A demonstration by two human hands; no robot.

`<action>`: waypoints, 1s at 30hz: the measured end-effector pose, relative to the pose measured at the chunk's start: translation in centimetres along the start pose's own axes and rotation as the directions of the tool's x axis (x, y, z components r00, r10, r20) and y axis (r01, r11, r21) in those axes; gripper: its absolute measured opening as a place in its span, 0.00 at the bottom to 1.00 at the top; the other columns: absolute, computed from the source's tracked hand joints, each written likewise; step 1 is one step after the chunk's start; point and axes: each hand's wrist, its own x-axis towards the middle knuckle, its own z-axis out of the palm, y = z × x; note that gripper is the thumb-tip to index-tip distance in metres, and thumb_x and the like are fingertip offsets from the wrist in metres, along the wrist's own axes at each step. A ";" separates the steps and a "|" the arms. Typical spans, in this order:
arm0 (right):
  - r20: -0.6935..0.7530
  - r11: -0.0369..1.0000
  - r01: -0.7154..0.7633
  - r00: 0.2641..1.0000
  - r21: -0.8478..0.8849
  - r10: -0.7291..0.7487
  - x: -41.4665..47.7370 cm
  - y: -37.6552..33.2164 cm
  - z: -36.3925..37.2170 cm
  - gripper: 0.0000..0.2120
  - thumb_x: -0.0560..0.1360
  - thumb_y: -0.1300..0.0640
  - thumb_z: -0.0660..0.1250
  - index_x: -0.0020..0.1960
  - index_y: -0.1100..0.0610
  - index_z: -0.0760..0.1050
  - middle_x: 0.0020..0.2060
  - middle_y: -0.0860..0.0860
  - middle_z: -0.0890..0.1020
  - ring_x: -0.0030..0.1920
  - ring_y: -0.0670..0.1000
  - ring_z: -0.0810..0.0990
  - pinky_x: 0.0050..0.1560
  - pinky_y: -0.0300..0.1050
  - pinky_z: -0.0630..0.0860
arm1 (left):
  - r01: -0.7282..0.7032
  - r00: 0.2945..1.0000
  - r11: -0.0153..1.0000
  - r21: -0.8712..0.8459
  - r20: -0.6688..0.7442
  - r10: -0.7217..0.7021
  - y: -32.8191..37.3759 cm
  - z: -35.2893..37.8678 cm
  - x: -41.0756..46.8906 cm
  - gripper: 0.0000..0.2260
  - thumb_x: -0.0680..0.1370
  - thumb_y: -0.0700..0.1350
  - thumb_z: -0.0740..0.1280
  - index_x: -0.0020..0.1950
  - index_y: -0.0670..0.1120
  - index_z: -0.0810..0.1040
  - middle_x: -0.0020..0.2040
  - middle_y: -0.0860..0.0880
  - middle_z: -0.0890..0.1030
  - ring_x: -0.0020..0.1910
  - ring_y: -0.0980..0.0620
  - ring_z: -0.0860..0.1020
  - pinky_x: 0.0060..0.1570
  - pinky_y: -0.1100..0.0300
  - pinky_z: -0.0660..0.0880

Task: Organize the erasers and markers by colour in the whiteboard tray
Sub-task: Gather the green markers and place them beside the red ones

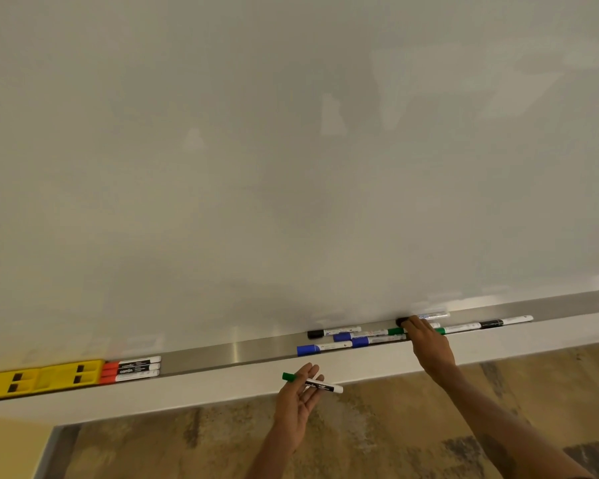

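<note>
A metal tray point(222, 354) runs below the whiteboard. At its left end lie two yellow erasers point(42, 378) and beside them three red-capped markers point(130, 369). My left hand point(296, 402) is below the tray, palm up, holding a green-capped marker point(312, 382). My right hand point(426, 344) rests in the tray on a mixed pile, its fingers over a green marker point(396, 331) and touching a black-capped marker point(402, 321). Three blue-capped markers point(325, 348) and a black-capped one point(332, 332) lie left of that hand. A green marker point(459, 328) and a black one point(505, 321) lie to its right.
The whiteboard point(291, 150) fills the upper view. A white ledge point(187, 392) runs under the tray. Below it are a patterned brown floor point(377, 437) and a yellow wall patch point(11, 447) at lower left. The tray's middle stretch is bare metal.
</note>
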 end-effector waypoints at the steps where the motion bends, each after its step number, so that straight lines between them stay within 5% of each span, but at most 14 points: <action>1: 0.005 1.000 -0.001 1.000 -0.015 0.001 0.0 0.1 0.0 0.22 0.78 0.61 0.66 0.70 0.54 0.68 0.67 0.50 0.73 0.67 0.50 0.73 0.58 0.44 0.79 | 0.003 1.000 1.000 -0.001 0.002 -0.003 -0.1 -0.1 0.0 0.16 0.77 0.40 0.67 0.64 0.35 0.76 0.61 0.38 0.81 0.59 0.39 0.81 0.56 0.48 0.80; 13: 0.039 0.996 0.048 0.998 -0.076 -0.045 0.9 0.9 0.0 0.22 0.78 0.64 0.63 0.71 0.54 0.67 0.67 0.48 0.73 0.67 0.50 0.72 0.54 0.44 0.78 | 0.034 0.999 0.999 0.002 0.019 -0.034 -1.4 0.3 0.6 0.15 0.79 0.40 0.65 0.65 0.37 0.75 0.61 0.39 0.81 0.60 0.41 0.81 0.63 0.45 0.74; 19: -0.078 0.998 0.062 0.995 0.024 -0.060 0.4 -0.9 -0.8 0.21 0.76 0.66 0.65 0.67 0.55 0.70 0.63 0.50 0.75 0.60 0.50 0.76 0.48 0.43 0.82 | 0.015 0.999 1.000 0.006 0.038 -0.015 -1.4 1.9 0.8 0.16 0.79 0.40 0.65 0.65 0.37 0.75 0.63 0.39 0.81 0.61 0.39 0.80 0.65 0.44 0.73; 23: -0.166 0.961 0.209 0.970 0.179 -0.180 -0.3 -5.5 -0.8 0.22 0.72 0.72 0.66 0.64 0.58 0.75 0.60 0.53 0.80 0.57 0.53 0.81 0.47 0.44 0.83 | 0.016 0.999 1.000 0.016 0.036 -0.016 -1.4 3.3 0.6 0.16 0.78 0.40 0.66 0.66 0.38 0.75 0.63 0.40 0.80 0.62 0.39 0.79 0.65 0.44 0.73; 30: -0.042 0.864 0.248 0.966 0.439 -0.256 -2.2 -11.4 1.0 0.11 0.81 0.52 0.61 0.62 0.48 0.75 0.57 0.46 0.81 0.55 0.47 0.80 0.54 0.44 0.80 | -0.033 0.998 0.999 0.001 0.052 0.033 -1.4 4.9 0.3 0.18 0.78 0.42 0.66 0.66 0.37 0.74 0.59 0.38 0.82 0.59 0.39 0.81 0.63 0.44 0.74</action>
